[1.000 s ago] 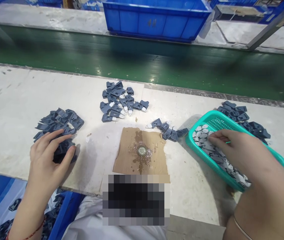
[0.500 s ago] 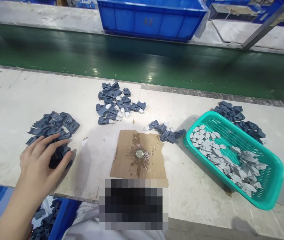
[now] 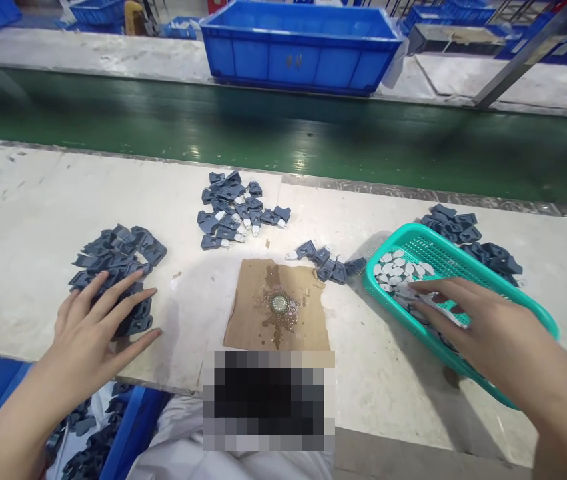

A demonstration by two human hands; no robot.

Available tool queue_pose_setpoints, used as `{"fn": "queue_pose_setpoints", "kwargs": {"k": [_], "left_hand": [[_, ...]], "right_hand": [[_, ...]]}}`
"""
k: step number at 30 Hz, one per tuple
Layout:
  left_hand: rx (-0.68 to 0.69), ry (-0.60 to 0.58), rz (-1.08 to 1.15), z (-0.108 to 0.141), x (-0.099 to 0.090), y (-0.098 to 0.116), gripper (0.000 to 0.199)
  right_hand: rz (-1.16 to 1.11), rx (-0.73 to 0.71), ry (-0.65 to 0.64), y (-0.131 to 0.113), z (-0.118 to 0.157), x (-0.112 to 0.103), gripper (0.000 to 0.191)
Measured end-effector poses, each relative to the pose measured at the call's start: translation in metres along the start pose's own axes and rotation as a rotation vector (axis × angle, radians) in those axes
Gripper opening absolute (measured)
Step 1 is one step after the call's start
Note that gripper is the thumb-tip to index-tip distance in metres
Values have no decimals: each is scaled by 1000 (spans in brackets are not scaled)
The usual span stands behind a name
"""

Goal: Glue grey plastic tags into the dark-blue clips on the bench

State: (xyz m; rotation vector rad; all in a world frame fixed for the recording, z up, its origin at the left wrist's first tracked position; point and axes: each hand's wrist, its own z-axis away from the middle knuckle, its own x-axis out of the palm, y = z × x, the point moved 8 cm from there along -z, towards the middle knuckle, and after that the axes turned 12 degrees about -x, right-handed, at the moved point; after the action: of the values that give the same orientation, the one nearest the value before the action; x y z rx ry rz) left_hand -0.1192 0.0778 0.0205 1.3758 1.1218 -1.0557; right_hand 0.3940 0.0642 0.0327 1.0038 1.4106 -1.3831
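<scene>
My left hand [image 3: 96, 327] lies over the left pile of dark blue-grey plastic parts [image 3: 113, 250], its fingers spread. My right hand [image 3: 473, 320] reaches into the green basket [image 3: 543, 320] of small light grey pieces [image 3: 396, 267]. Its thumb and fingertips come close together among the pieces; whether they grip one is hard to see. Between my hands lies a brown cardboard square [image 3: 246, 307] with a round, wet, pale disc [image 3: 279, 304] at its centre. Dark parts with light tips [image 3: 228, 210] lie behind it, and a smaller group [image 3: 333, 263] sits left of the basket.
More dark parts [image 3: 450, 223] lie behind the basket. A green belt [image 3: 163, 120] runs across beyond the table [image 3: 23, 220]. On the far side stands a big blue crate [image 3: 293, 60]. Below the table's left edge, a blue bin [image 3: 130, 427] holds dark parts.
My right hand has come into view over the basket. My left hand has moved slightly right and its fingers have spread over the pile. The view has shifted slightly.
</scene>
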Motion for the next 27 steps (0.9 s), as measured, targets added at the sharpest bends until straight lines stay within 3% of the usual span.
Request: {"fn": "queue_pose_setpoints", "kwargs": {"k": [5, 8, 11, 15, 18, 23, 27], "left_hand": [[120, -13, 3, 4, 3, -1, 33], [150, -39, 7, 3, 0, 2, 27], [153, -64, -24, 2, 0, 7, 32], [135, -11, -51, 4, 0, 13, 36], [132, 1, -51, 5, 1, 16, 31], [160, 40, -52, 7, 0, 26, 22], [162, 115, -22, 10, -4, 33, 17]], "right_hand": [[-37, 84, -87, -3, -25, 20, 42], [-47, 115, -49, 2, -19, 15, 45], [-52, 36, 47, -6, -14, 2, 45], [-295, -154, 140, -48, -15, -8, 28], [-614, -245, 90, -91, -24, 1, 21], [-1050, -247, -69, -141, -44, 35, 22], [-1215, -184, -70, -149, -50, 57, 24]]}}
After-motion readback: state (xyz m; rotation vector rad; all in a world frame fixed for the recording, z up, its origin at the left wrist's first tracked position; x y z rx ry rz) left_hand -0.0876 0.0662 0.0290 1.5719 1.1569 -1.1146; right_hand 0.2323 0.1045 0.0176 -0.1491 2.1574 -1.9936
